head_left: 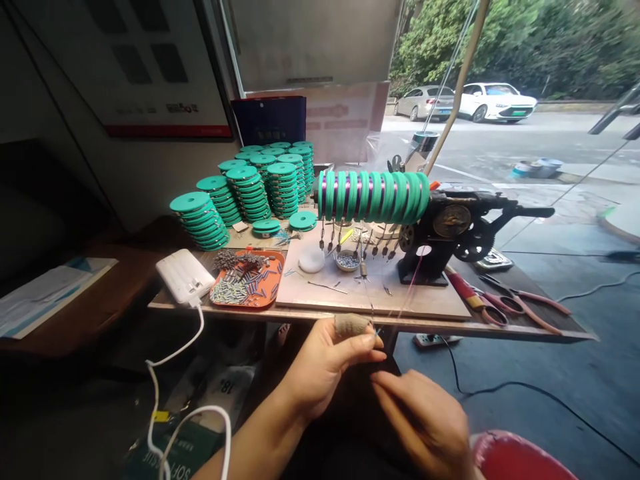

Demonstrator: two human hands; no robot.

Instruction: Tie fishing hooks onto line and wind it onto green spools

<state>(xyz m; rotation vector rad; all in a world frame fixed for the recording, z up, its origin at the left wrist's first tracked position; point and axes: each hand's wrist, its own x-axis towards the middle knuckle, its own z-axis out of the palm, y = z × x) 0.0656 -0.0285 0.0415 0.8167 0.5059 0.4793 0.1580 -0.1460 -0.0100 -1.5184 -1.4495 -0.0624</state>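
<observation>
My left hand (pixel 325 367) is in front of the table edge, thumb and fingers pinched on a thin fishing line (pixel 372 309) that hangs from above. A tan cloth wrap (pixel 351 325) covers one finger. Just right of and below it, my right hand (pixel 425 413) is closed, its fingertips pressed together; whatever lies between them is too small to make out. Above both hands, a row of green spools (pixel 375 197) wound with purple line sits on the shaft of a black hand-cranked winder (pixel 453 220). Small weights (pixel 363 269) dangle from the spools.
Stacked green spools (pixel 243 193) stand at the back left. An orange tray (pixel 273 267) holds small metal parts, beside a white power bank (pixel 184 275) with its cable. A bowl of beads (pixel 347 260) sits on the board. Scissors (pixel 495 313) and pliers (pixel 537 310) lie right.
</observation>
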